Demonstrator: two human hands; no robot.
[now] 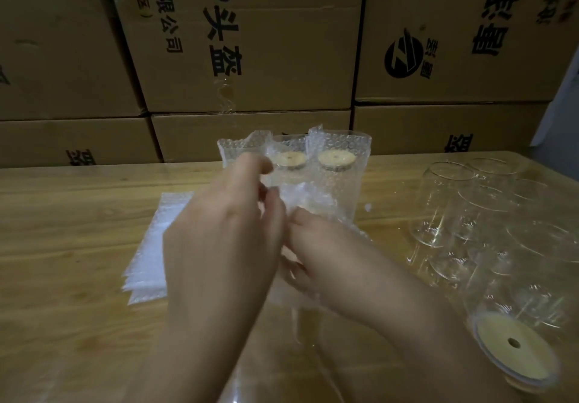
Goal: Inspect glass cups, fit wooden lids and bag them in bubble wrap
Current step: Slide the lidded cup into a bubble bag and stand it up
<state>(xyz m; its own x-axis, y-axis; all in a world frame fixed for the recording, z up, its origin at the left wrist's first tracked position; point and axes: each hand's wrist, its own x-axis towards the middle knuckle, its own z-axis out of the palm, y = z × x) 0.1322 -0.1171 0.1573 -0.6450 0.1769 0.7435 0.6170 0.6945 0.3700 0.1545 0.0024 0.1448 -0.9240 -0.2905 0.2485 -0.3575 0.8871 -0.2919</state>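
My left hand [225,233] and my right hand [332,255] meet at the table's middle, both gripping a bubble wrap bag [316,202] between them; what the bag holds is hidden. Behind them stand bagged cups with wooden lids [336,159], upright in bubble wrap. A stack of flat bubble wrap bags [147,255] lies to the left, partly under my left forearm. Several bare glass cups [470,208] stand at the right. A glass cup fitted with a wooden lid [513,346] lies near the front right.
The wooden table [69,214] carries everything. Stacked cardboard boxes [250,42] with printed characters form a wall right behind its far edge.
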